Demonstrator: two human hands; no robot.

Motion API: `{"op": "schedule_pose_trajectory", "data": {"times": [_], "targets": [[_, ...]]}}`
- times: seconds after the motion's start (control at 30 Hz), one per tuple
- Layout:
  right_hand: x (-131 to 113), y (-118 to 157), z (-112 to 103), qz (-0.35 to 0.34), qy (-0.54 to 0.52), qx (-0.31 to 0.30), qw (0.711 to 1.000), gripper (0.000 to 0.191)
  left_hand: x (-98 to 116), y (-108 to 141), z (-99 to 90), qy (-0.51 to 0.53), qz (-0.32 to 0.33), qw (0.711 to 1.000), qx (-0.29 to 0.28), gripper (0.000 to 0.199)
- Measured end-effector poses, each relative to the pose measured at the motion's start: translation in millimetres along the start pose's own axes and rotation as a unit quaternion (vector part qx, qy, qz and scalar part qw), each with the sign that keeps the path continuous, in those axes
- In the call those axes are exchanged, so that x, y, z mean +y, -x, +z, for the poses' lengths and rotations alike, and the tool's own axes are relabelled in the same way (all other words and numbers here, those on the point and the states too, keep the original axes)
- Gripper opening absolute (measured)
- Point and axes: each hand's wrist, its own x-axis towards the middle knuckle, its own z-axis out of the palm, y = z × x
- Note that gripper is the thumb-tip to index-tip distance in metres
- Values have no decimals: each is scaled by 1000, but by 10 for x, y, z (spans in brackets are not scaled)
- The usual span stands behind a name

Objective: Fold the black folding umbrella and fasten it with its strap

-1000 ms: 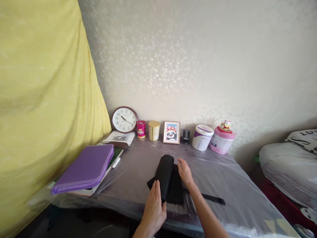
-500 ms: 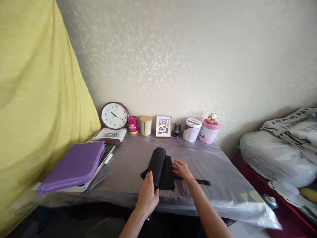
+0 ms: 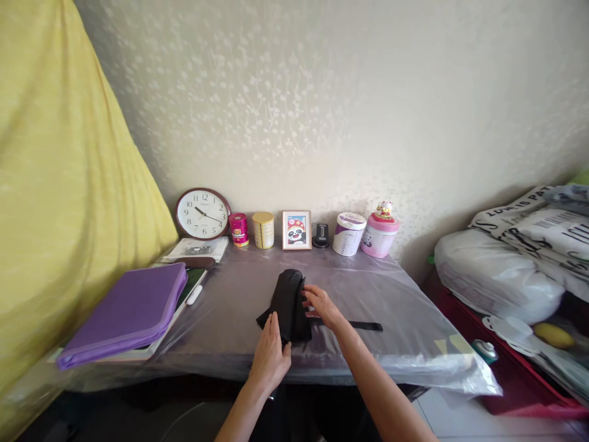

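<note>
Soft light glints off the wall and plastic table cover, deep shadow lying below, outer edges stretched.

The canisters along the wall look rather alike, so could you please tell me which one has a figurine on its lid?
The pink-lidded canister at the row's right end: it alone of the four bears a figurine.

Yellow cloth hangs beside a pale wall — leaf-patterned, faintly shiny.

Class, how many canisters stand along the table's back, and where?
4: a magenta canister beside the clock, a yellow-lidded canister next, then, right of the picture frame, a purple-white canister and a pink-lidded canister.
</note>
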Motion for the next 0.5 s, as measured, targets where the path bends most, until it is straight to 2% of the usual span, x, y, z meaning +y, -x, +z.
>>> {"op": "schedule_pose_trajectory", "data": {"times": [0.1,0.23,0.5], "targets": [[21,-31,19,-16,56,-24,998,33,4,1,-5,1,1,1000,-1,68],[126,-121,-2,-59,175,-24,983,36,-2,5,-7,3,1,1000,-3,69],[254,-238,-78,-161,255,34,953,34,-10,10,5,6,1,1000,4,68]]}}
